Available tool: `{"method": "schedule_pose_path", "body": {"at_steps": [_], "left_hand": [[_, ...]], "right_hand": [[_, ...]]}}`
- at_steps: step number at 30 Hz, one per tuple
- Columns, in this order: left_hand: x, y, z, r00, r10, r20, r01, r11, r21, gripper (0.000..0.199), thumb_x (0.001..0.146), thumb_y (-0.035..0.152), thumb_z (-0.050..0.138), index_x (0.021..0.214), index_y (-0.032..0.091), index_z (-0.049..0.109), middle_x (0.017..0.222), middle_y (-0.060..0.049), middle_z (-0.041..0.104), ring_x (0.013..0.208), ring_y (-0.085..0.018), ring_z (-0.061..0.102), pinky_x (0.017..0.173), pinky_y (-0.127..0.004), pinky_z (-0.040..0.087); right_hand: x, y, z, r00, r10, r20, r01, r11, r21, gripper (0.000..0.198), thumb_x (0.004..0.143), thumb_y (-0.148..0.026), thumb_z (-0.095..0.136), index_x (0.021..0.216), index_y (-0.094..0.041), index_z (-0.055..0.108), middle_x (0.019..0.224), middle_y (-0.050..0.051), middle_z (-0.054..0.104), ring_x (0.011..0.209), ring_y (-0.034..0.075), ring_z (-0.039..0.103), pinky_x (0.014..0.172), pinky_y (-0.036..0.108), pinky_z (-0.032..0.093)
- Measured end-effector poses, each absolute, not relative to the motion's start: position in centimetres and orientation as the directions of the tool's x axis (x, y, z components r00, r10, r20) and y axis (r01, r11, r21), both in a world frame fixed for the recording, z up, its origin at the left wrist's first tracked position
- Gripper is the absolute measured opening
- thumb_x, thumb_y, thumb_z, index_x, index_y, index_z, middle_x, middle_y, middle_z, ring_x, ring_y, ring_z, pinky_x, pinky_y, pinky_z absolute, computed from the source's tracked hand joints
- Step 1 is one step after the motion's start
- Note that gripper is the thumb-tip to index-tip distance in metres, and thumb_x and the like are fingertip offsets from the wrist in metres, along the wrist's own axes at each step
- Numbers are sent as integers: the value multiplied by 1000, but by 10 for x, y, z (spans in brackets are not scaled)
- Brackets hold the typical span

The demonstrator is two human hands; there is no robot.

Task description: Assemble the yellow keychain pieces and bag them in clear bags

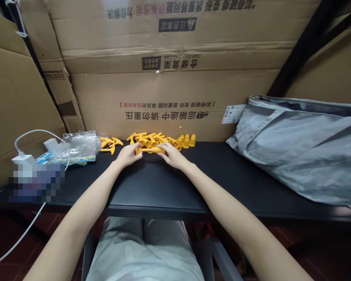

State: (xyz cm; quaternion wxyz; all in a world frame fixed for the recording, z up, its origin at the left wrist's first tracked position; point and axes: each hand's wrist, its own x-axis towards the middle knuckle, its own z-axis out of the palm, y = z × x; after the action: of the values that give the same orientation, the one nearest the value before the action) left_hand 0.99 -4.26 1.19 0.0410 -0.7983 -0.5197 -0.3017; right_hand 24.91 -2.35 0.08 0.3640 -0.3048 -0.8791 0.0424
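Note:
My left hand point(128, 155) and my right hand point(173, 155) reach to the back of the black table. Between them is a long yellow plastic piece point(149, 150), lying level, with the fingers of each hand closed on one of its ends. Whether it is one part or two joined cannot be made out. Right behind it lies a heap of yellow plastic pieces point(148, 137), some of them cup-shaped. Several yellow cups point(186, 141) stand beside my right hand. Left of my left hand are a few branched yellow pieces point(112, 144).
A cardboard sheet point(175, 86) walls off the back. At left lie clear plastic wrap point(82, 144), a white charger point(23, 162) with a cable, and a blurred-out object point(36, 183). A large grey bag point(298, 152) covers the right side of the table point(158, 191).

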Motion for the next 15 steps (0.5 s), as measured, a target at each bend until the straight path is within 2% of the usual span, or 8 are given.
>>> {"method": "schedule_pose_path", "body": {"at_steps": [4,7,10,15], "left_hand": [[10,-42,12,275,810,518,865,-443,234,27,75,26,59,102,22,62,78,-1,68,69,-16,62,67,-24,44],[9,-41,12,272,814,513,868,-437,234,26,75,26,59,101,21,62,78,-2,68,68,-17,62,66,-25,44],[7,-40,12,265,815,516,869,-434,238,26,76,26,58,101,21,61,77,-1,68,68,-16,62,66,-25,44],[5,-42,13,268,804,531,865,-444,234,27,74,24,59,101,21,61,79,-1,68,69,-16,62,67,-24,43]], "right_hand": [[250,-21,1,-538,569,622,479,813,-330,33,88,-22,53,121,-22,55,111,12,57,101,24,59,93,49,48],[254,-16,1,-518,618,592,450,785,-426,40,82,-18,57,121,-23,51,115,11,55,90,21,61,85,45,53],[258,-12,1,-508,671,540,401,739,-542,37,80,-17,58,116,-21,50,114,10,56,82,17,64,78,39,55],[260,-14,3,-503,752,425,370,632,-681,35,83,-33,60,113,-17,54,99,9,66,73,19,68,74,39,55]]}}
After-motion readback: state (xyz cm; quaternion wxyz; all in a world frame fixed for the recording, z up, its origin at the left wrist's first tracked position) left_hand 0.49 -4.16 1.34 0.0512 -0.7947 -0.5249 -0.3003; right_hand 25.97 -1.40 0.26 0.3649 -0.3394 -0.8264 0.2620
